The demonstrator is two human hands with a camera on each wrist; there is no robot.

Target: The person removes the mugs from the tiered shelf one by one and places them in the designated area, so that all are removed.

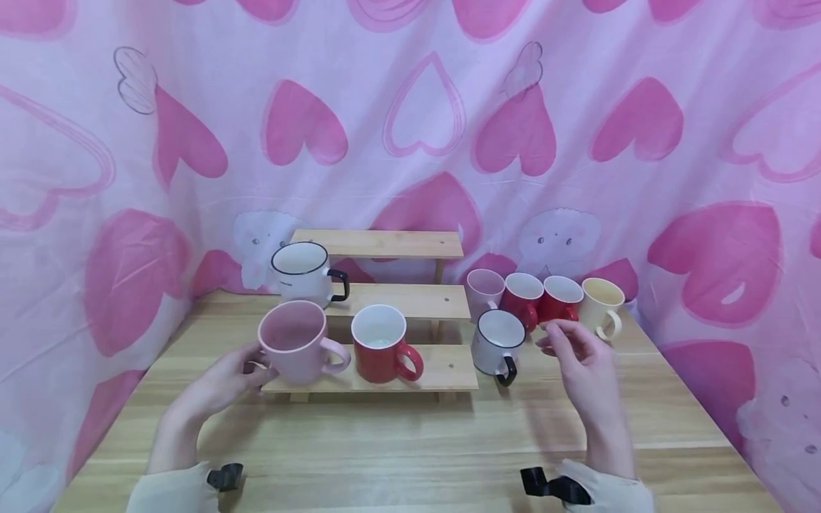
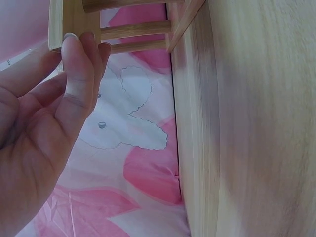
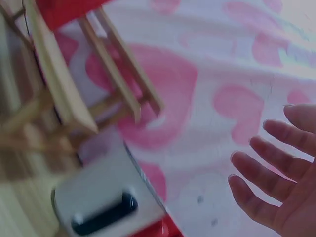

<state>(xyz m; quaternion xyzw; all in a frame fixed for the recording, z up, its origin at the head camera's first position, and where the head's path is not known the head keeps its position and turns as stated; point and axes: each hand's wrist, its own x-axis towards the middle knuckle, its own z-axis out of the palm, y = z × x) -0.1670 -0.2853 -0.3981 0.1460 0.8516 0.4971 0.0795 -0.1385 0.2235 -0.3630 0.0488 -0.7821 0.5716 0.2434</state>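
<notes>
My left hand [image 1: 224,381] is at the left end of the low three-step wooden rack [image 1: 442,367]. Its bent fingers grip the end of the bottom board, close beside a pink mug [image 1: 291,345] standing there. In the left wrist view, the fingertips [image 2: 74,49] overlap the board's end. A red mug [image 1: 378,349] with a white inside stands to the pink one's right, both handles turned right. My right hand [image 1: 586,363] hovers over the table with loosely bent fingers and holds nothing. Nearest it is a white mug [image 1: 497,342] with a black handle, on the table.
Another white mug [image 1: 301,274] with a black rim and handle stands on the rack's middle step. Behind my right hand, a pink mug [image 1: 484,288], two red mugs [image 1: 521,303] and a cream mug [image 1: 599,303] form a row. A heart-patterned curtain [image 1: 423,107] hangs behind the table.
</notes>
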